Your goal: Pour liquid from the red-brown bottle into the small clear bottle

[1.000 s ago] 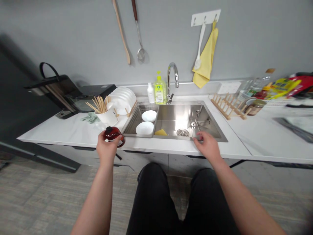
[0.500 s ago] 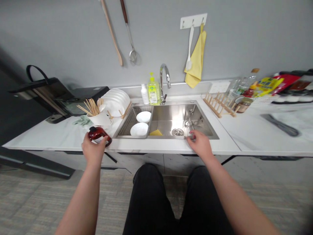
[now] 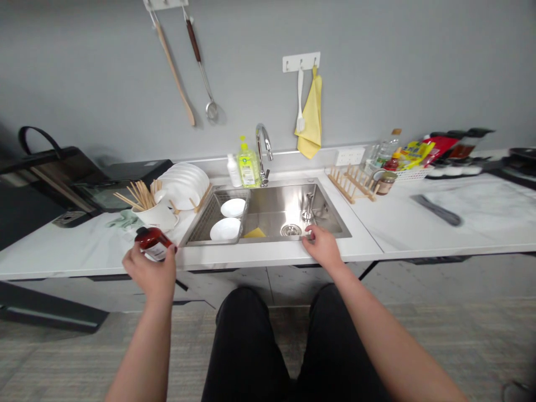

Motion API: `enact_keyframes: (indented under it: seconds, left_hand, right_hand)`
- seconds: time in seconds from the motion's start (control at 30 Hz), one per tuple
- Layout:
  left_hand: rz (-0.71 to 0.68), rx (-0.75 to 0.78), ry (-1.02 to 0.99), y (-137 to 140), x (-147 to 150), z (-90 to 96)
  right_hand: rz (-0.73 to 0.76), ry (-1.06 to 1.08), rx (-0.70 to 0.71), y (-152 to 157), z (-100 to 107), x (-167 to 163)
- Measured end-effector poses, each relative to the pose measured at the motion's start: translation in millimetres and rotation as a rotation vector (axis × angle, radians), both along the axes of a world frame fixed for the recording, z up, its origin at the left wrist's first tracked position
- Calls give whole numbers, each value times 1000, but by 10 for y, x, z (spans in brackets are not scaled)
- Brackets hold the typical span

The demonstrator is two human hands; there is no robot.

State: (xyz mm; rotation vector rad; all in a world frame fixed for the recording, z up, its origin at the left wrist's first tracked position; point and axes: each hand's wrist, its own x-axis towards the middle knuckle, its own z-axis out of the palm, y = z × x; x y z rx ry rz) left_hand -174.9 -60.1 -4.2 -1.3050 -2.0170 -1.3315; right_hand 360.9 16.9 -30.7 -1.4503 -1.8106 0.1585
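Observation:
My left hand (image 3: 149, 269) is closed around a reddish-brown bottle (image 3: 153, 241) with a black cap and a white label. The bottle leans over to the left near the counter's front edge; whether its base touches the counter I cannot tell. At the front rim of the steel sink (image 3: 278, 206), my right hand (image 3: 322, 245) rests with thumb and forefinger apart and nothing visible between them. Its other fingers are curled and partly hidden. Two white bowls (image 3: 226, 229) sit in a wire basket (image 3: 205, 221) on the sink's left side. A yellow sponge (image 3: 254, 233) lies beside that basket.
Behind the sink stand a tap (image 3: 263, 153), a yellow-green soap bottle (image 3: 248, 167) and a white bottle (image 3: 233, 171). White plates (image 3: 184, 187) and a pot of chopsticks (image 3: 156, 215) are left. A wooden rack (image 3: 352, 184), a jar (image 3: 385, 182) and a knife (image 3: 438, 209) are right.
The whole view has shifted, so the counter sits further left in it. My left hand still holds the bottle, whose label now shows more. My right hand stays at the sink rim.

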Motion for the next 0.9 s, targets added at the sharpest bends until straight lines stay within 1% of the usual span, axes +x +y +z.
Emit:
enact_keyframes:
  seconds: [0.07,0.1,0.13,0.2,0.27,0.33,0.43,0.53,0.63,0.8,0.83,0.9]
  left_hand:
    - [-71,70,128,25,271,22]
    - [-121,64,179,69,411,36]
    - [-170,25,215,134,547,50]
    - [-259,-138,223,312,788,70]
    - [-361,-393,197,506,968,66]
    - [-408,-537,193,657,1083,34]
    - [-399,-606,210,742,1149,-35]
    - [-386,-641,238,713,1150,-77]
    - [-373,-668,265,678,1153,-82]
    - [-366,-683,289,672,1176,-65]
    - [-369,-683,291,673,1177,-63]
    - [-376,-681,289,677,1174,-61]
  right_hand:
    - [-4,-3,-2,-4,1,-1]
    - [-8,-9,-3,-6,2,-4]
    - [-11,-20,-3,-8,3,-8]
    - [-10,-54,-1,-13,6,-20]
    - [-5,-102,4,-17,13,-34]
    - [-14,-152,6,-16,20,-43]
    - [-48,-187,-32,-8,26,-34]
    - [-60,-164,-103,0,20,-11]
    - [-53,-169,-138,9,32,-5]
    - [9,-277,-199,87,157,53]
    - [3,-300,-201,108,184,83]
    - [-56,-361,-181,141,217,144]
